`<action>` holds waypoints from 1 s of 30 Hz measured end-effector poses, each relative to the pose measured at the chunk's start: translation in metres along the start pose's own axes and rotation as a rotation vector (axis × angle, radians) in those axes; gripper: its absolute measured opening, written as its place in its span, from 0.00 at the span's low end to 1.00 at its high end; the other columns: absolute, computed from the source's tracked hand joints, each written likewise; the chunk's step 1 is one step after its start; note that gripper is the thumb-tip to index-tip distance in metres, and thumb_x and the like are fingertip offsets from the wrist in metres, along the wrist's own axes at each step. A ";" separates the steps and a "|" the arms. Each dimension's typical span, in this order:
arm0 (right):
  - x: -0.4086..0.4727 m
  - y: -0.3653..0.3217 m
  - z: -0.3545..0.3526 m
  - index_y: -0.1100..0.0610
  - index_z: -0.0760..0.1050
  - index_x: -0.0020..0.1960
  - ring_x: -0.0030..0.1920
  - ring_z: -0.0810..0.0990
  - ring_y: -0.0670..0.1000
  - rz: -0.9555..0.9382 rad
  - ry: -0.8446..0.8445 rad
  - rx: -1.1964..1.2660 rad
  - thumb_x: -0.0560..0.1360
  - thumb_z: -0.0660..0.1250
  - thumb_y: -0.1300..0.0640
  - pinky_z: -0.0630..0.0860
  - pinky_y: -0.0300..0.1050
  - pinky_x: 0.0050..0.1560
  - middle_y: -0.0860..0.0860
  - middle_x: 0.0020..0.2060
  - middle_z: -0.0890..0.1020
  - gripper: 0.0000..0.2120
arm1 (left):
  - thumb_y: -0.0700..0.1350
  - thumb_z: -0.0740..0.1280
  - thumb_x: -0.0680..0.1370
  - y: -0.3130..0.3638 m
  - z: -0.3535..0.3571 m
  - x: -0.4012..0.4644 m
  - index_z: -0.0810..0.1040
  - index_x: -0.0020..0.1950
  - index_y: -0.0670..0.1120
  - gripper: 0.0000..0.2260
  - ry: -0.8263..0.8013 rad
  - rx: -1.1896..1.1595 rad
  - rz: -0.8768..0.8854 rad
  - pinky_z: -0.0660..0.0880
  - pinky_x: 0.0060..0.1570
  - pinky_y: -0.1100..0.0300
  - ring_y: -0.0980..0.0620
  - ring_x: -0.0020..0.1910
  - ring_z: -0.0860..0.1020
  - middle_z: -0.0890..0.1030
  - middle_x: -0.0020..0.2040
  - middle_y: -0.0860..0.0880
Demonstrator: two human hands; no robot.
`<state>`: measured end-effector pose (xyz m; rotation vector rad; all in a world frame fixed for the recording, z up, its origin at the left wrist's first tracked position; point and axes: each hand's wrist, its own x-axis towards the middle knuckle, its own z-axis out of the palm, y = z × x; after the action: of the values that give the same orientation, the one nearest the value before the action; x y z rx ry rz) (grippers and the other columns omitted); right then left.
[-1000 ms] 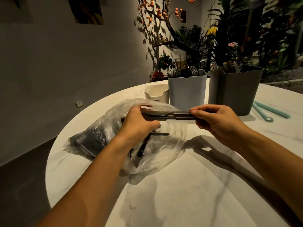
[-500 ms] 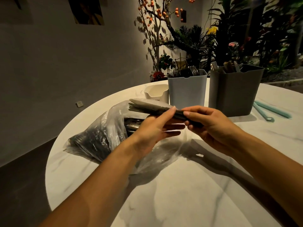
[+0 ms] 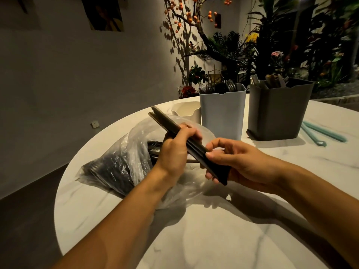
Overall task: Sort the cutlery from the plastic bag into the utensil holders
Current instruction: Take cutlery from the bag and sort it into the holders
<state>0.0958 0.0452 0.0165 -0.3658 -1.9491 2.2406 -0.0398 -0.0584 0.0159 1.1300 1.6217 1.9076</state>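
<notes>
Head view: the left hand [image 3: 174,152] curls its grip round the middle of a bundle of dark knives [image 3: 171,125], while the right hand [image 3: 233,162] pinches the handle end. The bundle tilts above the clear plastic bag [image 3: 120,164] on the marble bench [image 3: 213,239]. Behind stand a white utensil holder [image 3: 223,111] and a grey utensil holder [image 3: 277,111].
</notes>
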 end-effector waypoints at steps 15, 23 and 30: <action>0.000 0.006 0.011 0.60 0.76 0.54 0.35 0.72 0.49 0.090 -0.002 0.002 0.77 0.60 0.51 0.72 0.39 0.37 0.53 0.36 0.75 0.14 | 0.49 0.58 0.83 0.003 0.002 -0.005 0.80 0.58 0.45 0.14 -0.272 -0.163 -0.174 0.79 0.45 0.63 0.43 0.57 0.82 0.85 0.54 0.46; -0.002 0.003 0.022 0.58 0.72 0.56 0.35 0.76 0.51 0.092 -0.023 -0.048 0.81 0.59 0.58 0.76 0.42 0.39 0.55 0.38 0.77 0.07 | 0.57 0.64 0.77 0.007 0.017 -0.012 0.84 0.38 0.50 0.16 -0.281 -0.044 -0.143 0.80 0.55 0.57 0.51 0.48 0.83 0.84 0.41 0.49; -0.003 0.000 0.021 0.46 0.78 0.56 0.51 0.82 0.45 -0.340 0.228 -0.754 0.80 0.63 0.54 0.81 0.43 0.53 0.44 0.51 0.83 0.08 | 0.51 0.57 0.84 0.016 0.002 0.000 0.76 0.33 0.49 0.21 -0.029 -0.044 0.155 0.80 0.46 0.54 0.49 0.34 0.79 0.76 0.30 0.49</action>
<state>0.0923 0.0243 0.0193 -0.3142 -2.4234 1.1515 -0.0353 -0.0617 0.0310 1.2929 1.5078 2.0019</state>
